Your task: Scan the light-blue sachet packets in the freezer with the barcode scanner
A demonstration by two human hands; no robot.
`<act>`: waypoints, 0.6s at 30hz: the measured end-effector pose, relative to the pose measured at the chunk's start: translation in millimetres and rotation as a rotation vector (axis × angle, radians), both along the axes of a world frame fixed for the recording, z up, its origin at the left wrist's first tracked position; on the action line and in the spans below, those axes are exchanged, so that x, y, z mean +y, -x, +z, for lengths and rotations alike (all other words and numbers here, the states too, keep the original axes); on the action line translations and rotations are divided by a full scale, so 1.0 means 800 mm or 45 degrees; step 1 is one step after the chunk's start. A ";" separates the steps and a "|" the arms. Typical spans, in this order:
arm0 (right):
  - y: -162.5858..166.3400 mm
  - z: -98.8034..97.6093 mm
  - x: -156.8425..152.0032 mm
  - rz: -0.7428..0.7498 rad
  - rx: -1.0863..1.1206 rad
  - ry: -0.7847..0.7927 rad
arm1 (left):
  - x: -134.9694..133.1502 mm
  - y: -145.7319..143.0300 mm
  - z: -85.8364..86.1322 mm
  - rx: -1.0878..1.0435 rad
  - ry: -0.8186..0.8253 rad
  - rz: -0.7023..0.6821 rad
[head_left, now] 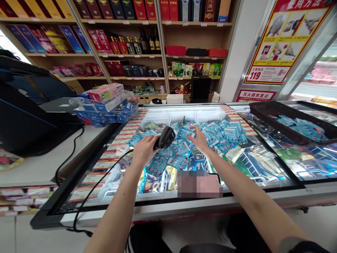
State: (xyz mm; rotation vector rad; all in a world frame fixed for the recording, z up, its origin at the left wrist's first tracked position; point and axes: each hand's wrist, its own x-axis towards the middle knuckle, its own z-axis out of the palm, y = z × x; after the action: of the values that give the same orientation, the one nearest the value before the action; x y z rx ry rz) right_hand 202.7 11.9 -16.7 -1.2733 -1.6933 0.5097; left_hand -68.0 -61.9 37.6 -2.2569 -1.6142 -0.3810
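My left hand (143, 150) is wrapped round a black corded barcode scanner (166, 137), whose head points right over the freezer's glass top. At the right, my right hand (198, 138) has thumb and fingers closed on the edge of a small blue packet (186, 133), tilted up a little with a white label showing. Many similar blue packets (210, 131) lie scattered and overlapping on the glass around both hands. The scanner's black cable (98, 184) runs from my left hand down to the near left corner of the freezer.
Plastic-wrapped boxes (105, 105) sit on the counter at the left, beside a black machine (28, 105). A dark tray (295, 121) holding more blue packets rests on the right. A phone (210, 184), partly blurred, lies at the freezer's front edge. Stocked shelves (129, 55) stand behind.
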 end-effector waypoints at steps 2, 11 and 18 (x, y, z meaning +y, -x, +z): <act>-0.014 -0.009 0.001 -0.055 0.103 0.029 | 0.005 -0.015 -0.003 -0.031 0.020 -0.066; -0.052 -0.039 0.001 -0.022 0.587 0.105 | 0.030 -0.085 -0.016 -0.179 0.067 -0.254; -0.048 -0.048 0.013 -0.040 0.588 0.089 | 0.043 -0.098 -0.030 -0.163 0.078 -0.313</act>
State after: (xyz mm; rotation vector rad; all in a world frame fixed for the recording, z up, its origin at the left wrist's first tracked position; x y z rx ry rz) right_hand 241.1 22.0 -54.7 -1.1232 -1.2761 0.7828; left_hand 10.5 -27.4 13.5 -2.5327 -1.4261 -0.5557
